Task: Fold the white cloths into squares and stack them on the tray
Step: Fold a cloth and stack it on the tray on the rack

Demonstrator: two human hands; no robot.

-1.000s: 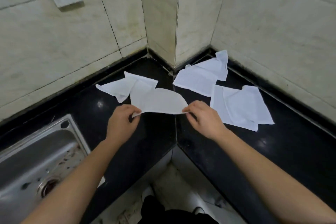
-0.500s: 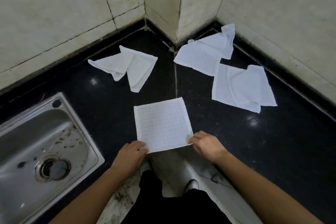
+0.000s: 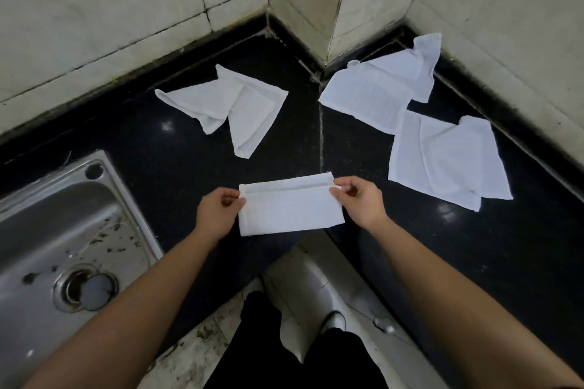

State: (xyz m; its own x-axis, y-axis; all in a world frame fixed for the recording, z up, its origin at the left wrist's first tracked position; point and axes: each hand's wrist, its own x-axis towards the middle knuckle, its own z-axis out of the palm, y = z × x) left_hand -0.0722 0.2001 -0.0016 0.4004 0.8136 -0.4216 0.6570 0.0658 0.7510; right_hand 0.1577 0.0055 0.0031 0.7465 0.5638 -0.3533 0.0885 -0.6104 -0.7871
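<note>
White cloth (image 3: 289, 210) pinched by both hands.

Both hands, left (image 3: 218, 213) and right (image 3: 360, 200), pinching half-folded cloth (image 3: 289, 210) on black counter (image 3: 177, 148), three loose cloths (image 3: 442, 161) beyond

The desk (image 3: 177, 174) is bare at frame centre, between the sink (image 3: 47, 230) at left and loose cloths (image 3: 442, 158) at right.

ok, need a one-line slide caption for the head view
Both hands, left hand and right hand, pinch a half-folded white cloth on the black counter, three crumpled cloths behind, sink at left.
</note>
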